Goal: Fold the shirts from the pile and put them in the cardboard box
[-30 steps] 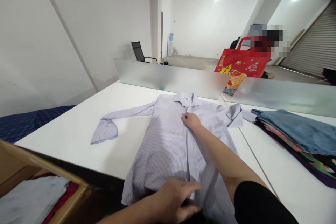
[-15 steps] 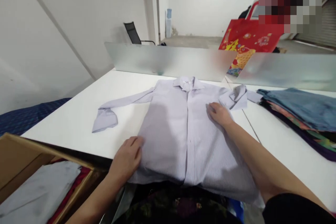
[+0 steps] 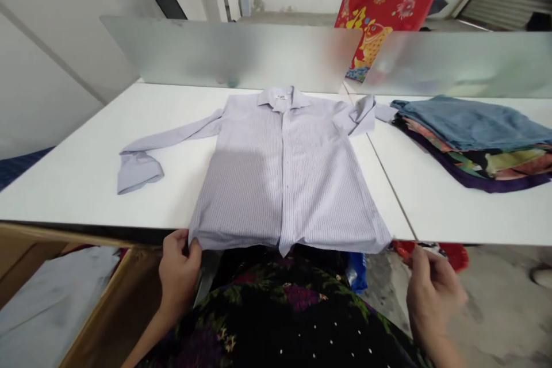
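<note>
I am pinching the lower left hem corner of the striped shirt (image 3: 284, 178) with my left hand (image 3: 177, 270), while my right hand (image 3: 433, 293) is hovering loosely curled and empty just off the right hem corner. The shirt is lying face up, buttoned, on the white desk (image 3: 77, 184), hem hanging over the near edge. Pulling with only 1 hand could skew it or drag it off.
</note>
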{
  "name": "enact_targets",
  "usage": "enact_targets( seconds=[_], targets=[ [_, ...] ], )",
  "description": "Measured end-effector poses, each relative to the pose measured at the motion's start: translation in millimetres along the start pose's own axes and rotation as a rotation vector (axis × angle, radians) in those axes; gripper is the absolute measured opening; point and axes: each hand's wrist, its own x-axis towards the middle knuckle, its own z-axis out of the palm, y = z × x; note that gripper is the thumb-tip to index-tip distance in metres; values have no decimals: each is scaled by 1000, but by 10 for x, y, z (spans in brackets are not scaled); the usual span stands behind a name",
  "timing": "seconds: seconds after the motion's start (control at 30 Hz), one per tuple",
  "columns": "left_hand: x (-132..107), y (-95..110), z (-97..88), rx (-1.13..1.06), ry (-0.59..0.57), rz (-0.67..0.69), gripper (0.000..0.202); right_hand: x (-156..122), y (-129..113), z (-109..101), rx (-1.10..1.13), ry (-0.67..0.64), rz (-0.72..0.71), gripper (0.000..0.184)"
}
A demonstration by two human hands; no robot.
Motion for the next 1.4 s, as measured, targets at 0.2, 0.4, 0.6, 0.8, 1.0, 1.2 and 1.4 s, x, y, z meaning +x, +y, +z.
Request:
enact_targets(
  seconds=[0.2, 0.4, 0.6, 0.8, 1.0, 1.2, 1.4],
  targets=[
    [51, -49, -71, -516, -241, -173, 34, -135, 75, 214, 595, -513, 350, 47],
    [54, -137, -224, -305, -95, -44, 35, -63, 85, 211, 863, -441, 422, 24],
    [78, -306, -100, -513, -219, -89, 47, 28, 199, 116, 815, -499, 388, 24],
    [141, -379, -73, -519, -291, -95, 47, 6, 324, 166, 722, -521, 336, 28],
    [148, -314, -219, 12, 65, 79, 35, 209, 219, -127, 75, -292, -11, 35],
    [383, 560, 11, 64, -85, 907, 25, 258, -530, 51, 14, -535, -618, 21],
    [637, 1710, 1001, 242, -486, 1415, 52, 939, -1146, 552, -166, -886, -499, 25]
  ],
)
